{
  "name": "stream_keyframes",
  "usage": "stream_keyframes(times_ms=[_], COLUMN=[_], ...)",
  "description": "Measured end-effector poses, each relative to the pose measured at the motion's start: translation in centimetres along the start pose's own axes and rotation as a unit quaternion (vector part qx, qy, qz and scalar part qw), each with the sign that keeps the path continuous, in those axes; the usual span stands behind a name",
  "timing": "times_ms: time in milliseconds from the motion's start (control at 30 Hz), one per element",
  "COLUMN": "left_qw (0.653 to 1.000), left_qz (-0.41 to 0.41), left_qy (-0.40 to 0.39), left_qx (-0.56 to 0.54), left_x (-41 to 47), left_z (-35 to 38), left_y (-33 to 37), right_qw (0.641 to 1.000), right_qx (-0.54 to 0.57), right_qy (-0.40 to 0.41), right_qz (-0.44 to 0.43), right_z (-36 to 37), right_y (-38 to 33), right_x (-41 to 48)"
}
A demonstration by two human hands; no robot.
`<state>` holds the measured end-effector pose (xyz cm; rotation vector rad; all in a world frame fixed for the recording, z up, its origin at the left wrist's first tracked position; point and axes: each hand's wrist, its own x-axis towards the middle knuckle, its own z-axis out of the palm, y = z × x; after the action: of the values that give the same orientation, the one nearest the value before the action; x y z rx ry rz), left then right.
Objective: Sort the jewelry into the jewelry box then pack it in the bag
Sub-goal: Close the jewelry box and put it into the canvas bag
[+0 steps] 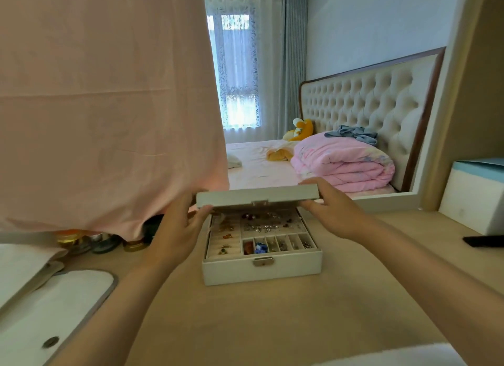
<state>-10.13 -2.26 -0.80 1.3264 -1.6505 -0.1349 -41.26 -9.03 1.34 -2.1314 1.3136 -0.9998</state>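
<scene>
Two hands are seen on a tan table (245, 324), where the jewelry box (261, 270) sits centred, its lid (257, 196) half-raised, long axis crosswise, gripped at either end by left hand (177, 226) and right hand (335, 210), sorted jewelry (272, 237) below.

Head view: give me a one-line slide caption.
Both hands, left and right, hold the lid of a white rectangular jewelry box half open over sorted jewelry.

The jewelry (268, 224) is too small to be identified; jars (81, 241) are half hidden by pink cloth (103, 106); the white bag (49, 305) is cut off at left.
</scene>
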Motion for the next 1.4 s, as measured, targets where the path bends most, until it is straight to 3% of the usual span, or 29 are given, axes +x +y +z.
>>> stream_keyframes(times_ms=[467,567,700,933,1133,1400], left_qw=[0.983,0.973,0.955,0.957,0.961,0.937], left_qz=[-0.004,0.016,0.044,0.049,0.023,0.052], left_qy=[-0.104,-0.141,-0.161,-0.129,-0.106,-0.092], left_qx=[0.15,0.184,0.244,0.256,0.255,0.334], left_x=[-6.2,-6.4,-6.6,-7.2,-7.2,-8.6], left_z=[-0.2,0.7,2.2,3.1,3.7,3.3], left_y=[0.4,1.3,2.1,1.6,1.5,5.1], right_qw=[0.975,0.957,0.95,0.96,0.961,0.962], right_qx=[-0.17,-0.257,-0.293,-0.268,-0.273,-0.272], right_qy=[-0.137,-0.133,-0.11,-0.069,0.026,0.026], right_qz=[0.05,0.018,-0.018,-0.036,-0.019,-0.003], right_z=[2.3,3.7,5.1,5.8,7.5,6.1], right_y=[-1.0,-1.8,-1.4,-0.4,0.5,1.8], right_x=[-6.0,-6.3,-7.0,-7.5,-8.4,-7.5])
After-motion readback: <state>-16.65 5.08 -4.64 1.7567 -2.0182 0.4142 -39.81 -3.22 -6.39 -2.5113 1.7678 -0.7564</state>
